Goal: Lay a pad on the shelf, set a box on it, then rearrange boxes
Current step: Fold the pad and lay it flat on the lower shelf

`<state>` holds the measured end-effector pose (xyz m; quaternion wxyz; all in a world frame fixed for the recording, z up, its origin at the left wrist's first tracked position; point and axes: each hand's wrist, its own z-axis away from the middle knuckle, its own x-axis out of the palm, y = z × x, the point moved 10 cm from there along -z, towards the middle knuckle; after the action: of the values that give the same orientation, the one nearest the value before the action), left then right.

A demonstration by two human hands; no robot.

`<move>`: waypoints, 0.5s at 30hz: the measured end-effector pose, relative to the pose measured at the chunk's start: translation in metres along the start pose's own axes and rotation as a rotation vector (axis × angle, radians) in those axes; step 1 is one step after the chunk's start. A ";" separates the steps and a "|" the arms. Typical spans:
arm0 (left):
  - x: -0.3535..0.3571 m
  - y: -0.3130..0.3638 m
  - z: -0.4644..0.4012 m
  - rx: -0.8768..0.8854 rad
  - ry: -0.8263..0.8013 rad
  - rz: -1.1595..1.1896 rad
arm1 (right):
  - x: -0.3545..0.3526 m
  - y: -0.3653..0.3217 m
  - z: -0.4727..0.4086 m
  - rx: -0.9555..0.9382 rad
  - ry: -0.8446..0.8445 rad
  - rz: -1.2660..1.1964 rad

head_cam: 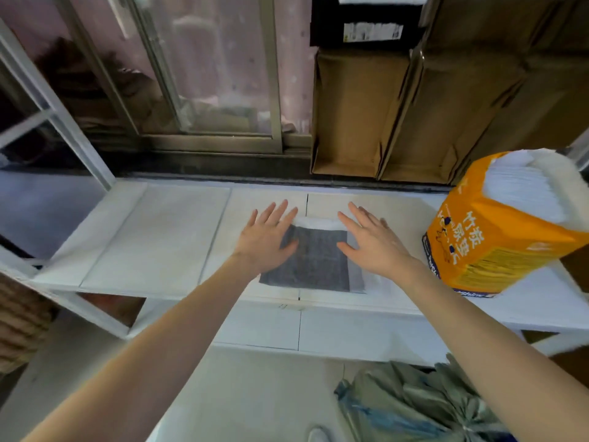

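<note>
A dark grey pad with white edges [315,256] lies flat on the white shelf [165,237], near its middle. My left hand [267,240] rests palm down on the pad's left edge, fingers spread. My right hand [373,240] presses flat on its right edge, fingers also apart. Neither hand holds anything. Brown cardboard boxes [357,113] stand upright against the wall behind the shelf at the right, with a black box [366,20] above them.
An orange pack of pads [503,231] stands on the shelf's right end, close to my right hand. A window frame [210,138] runs behind the shelf. A grey-green bag [414,406] lies on the floor below at the right.
</note>
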<state>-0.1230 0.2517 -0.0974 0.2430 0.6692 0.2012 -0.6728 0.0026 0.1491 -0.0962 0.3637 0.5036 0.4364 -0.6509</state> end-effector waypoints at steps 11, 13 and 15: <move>-0.163 0.020 0.100 0.136 0.262 -0.052 | -0.136 -0.095 0.094 -0.108 0.228 0.131; -0.196 0.023 0.121 0.167 0.330 -0.063 | -0.166 -0.109 0.116 -0.130 0.288 0.159; -0.227 0.028 0.139 0.207 0.411 -0.053 | -0.194 -0.119 0.136 -0.149 0.345 0.164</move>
<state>-0.2215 0.1596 0.1342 0.1093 0.8081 0.1938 -0.5454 -0.1076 0.0711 0.1314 0.3715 0.6132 0.4967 -0.4891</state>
